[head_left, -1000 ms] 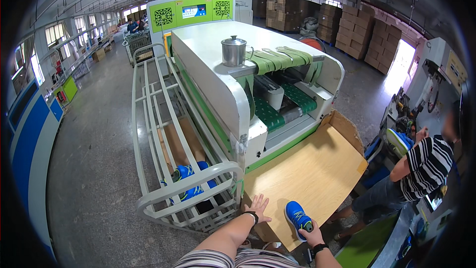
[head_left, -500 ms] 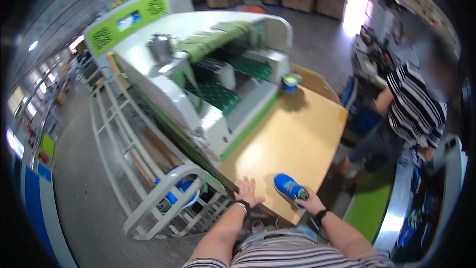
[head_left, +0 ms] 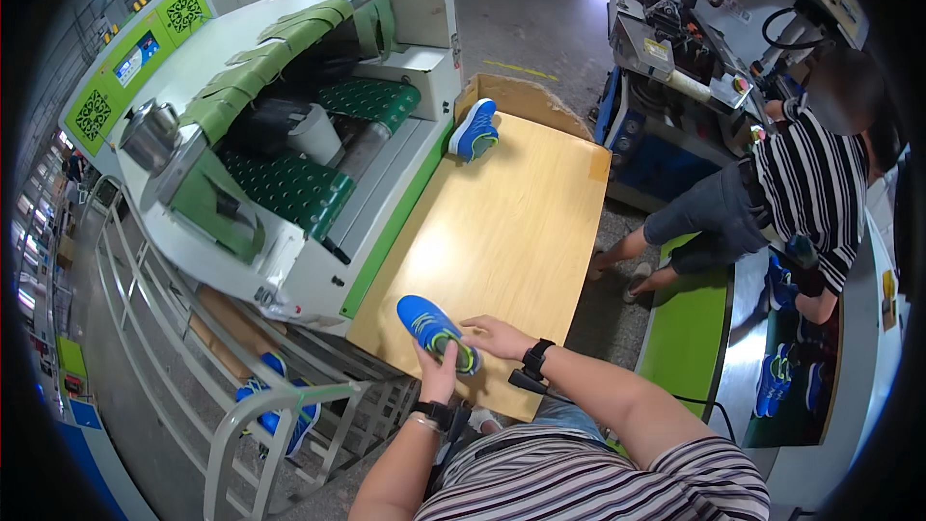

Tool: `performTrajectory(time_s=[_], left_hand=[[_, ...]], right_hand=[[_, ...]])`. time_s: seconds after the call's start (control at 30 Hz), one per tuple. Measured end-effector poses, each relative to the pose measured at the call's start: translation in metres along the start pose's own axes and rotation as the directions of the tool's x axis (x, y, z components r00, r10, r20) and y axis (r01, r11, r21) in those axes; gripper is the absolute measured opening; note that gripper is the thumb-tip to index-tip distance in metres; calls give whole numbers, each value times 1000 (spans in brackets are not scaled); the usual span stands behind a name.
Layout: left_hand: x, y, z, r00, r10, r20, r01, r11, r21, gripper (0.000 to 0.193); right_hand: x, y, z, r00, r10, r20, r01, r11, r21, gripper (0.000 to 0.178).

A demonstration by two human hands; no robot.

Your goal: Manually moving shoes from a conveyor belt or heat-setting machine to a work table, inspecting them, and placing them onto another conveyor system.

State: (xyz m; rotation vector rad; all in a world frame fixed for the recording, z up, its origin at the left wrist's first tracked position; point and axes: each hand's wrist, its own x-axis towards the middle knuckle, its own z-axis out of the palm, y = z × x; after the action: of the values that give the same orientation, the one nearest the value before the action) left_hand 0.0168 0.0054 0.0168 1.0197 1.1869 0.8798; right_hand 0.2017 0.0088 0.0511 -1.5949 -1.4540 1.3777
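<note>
A bright blue sports shoe (head_left: 419, 317) is between the person's hands, over the seven o'clock part of a pale wood-grain board (head_left: 502, 251), its toe aimed between ten and eleven o'clock. Its upper is smooth, vivid blue, with thin pale yellow-green lacing across the instep and a yellow-green line about the collar; the opening looks darker. The sole is mostly turned from view, and whether it touches the board cannot be told.

The left hand (head_left: 437, 372), at the shoe's six o'clock, grasps the heel end, thumb over the collar. The right hand (head_left: 498, 339), at its three o'clock, has its fingers bent toward the collar; whether they press on it cannot be told.

A second blue shoe (head_left: 473, 132) sits at the board's twelve o'clock end, showing a white sole edge and yellow-green trim. At ten o'clock from the board stands a white and green conveyor machine (head_left: 424, 14); at eight o'clock from the held shoe, a metal rack (head_left: 227, 453) has more blue footwear (head_left: 307, 425) by it.
</note>
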Motion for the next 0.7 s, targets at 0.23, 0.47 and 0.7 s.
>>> performTrajectory(time_s=[0.23,0.47,0.7], left_hand=[[-3,-24,-6,992,-125,-19,126,978,165,119],[-13,23,9,954,-298,43,287,943,170,119],[-6,43,15,912,-410,-11,409,907,95,116]], right_hand=[[123,49,-97,980,-145,-136,59,865,-498,42],[308,-5,-208,872,-200,-447,-151,759,-634,55],[400,-6,-249,799,-137,-586,-289,767,-574,54]])
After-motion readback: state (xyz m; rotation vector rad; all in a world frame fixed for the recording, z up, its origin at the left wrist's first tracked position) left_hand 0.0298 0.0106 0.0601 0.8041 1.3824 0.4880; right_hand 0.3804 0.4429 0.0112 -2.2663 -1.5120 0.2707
